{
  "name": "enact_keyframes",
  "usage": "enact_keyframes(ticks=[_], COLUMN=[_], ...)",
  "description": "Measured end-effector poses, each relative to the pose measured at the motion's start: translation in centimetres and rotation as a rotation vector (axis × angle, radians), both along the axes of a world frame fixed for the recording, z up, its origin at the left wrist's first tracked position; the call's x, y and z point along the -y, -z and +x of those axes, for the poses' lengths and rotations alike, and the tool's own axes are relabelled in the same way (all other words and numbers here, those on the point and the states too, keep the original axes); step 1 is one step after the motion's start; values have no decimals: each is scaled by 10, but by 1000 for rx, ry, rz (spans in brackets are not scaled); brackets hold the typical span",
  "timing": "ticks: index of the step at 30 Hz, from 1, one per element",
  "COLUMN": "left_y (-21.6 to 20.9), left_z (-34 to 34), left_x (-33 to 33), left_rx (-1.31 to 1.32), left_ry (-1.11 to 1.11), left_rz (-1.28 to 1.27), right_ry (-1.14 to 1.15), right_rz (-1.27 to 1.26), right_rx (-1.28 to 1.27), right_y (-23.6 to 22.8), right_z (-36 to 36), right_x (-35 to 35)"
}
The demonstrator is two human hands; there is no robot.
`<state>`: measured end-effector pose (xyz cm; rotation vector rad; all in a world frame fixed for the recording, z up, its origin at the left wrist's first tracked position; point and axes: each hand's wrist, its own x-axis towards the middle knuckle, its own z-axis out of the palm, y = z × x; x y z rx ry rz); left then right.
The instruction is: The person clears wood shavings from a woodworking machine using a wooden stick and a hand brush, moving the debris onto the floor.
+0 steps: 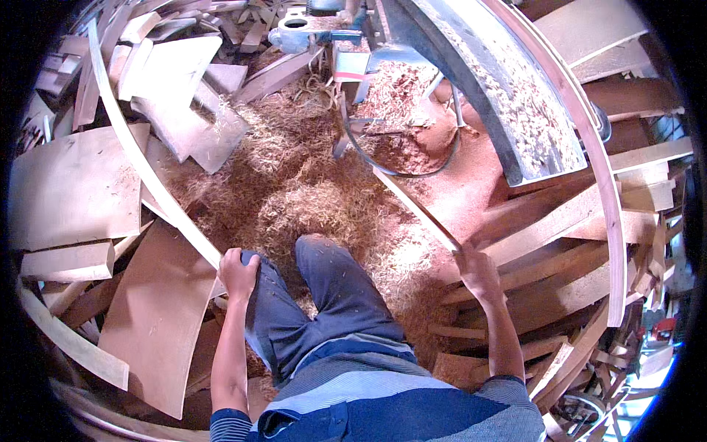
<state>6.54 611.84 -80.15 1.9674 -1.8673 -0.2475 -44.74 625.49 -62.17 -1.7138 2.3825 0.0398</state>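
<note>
My left hand (pixel 239 274) is closed round the near end of a long, narrow, pale wooden strip (pixel 140 163). This strip runs up and away to the far left, over a pile of boards. In my right hand (pixel 479 274) is the near end of another slim wooden strip (pixel 416 206), its far end by a thin curved metal band (pixel 398 174). The fingers of both hands are wrapped over the wood and partly hidden. Between the hands, my knees stand at the edge of a heap of curly shavings (pixel 309 202).
A machine table (pixel 508 96) strewn with chips stands at the upper right, with a long curved wooden strip (pixel 611 243) along its right. Blue machine parts (pixel 313 33) are at the top. Reddish sawdust (pixel 479 166) lies below the table. Boards (pixel 77 188) and offcuts are piled on both sides.
</note>
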Motion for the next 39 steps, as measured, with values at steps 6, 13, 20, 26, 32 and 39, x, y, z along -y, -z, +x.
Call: enact_keyframes(ticks=[6,13,20,26,32,39], left_y=[-6,-10,-19,-12,-29,-31], left_z=[7,3,1,11,7,-4], left_x=[-4,-2,-8,-15,-20,-20], left_rx=[-72,-49,-52,-41,-62,-100], left_ry=[-84,-68,-98,-104,-123,-96], left_rz=[164,157,158,110,155,64], right_ry=[-75,173,226,108,14,-216], right_rz=[184,-166,-306,-372,-592,-592], right_rx=[57,140,-107,-209,14,-338], right_y=[-78,-57,-12,-13,-1,28], right_z=[-14,-55,-73,-56,-43,-120], right_x=[-1,39,96,116,214,357])
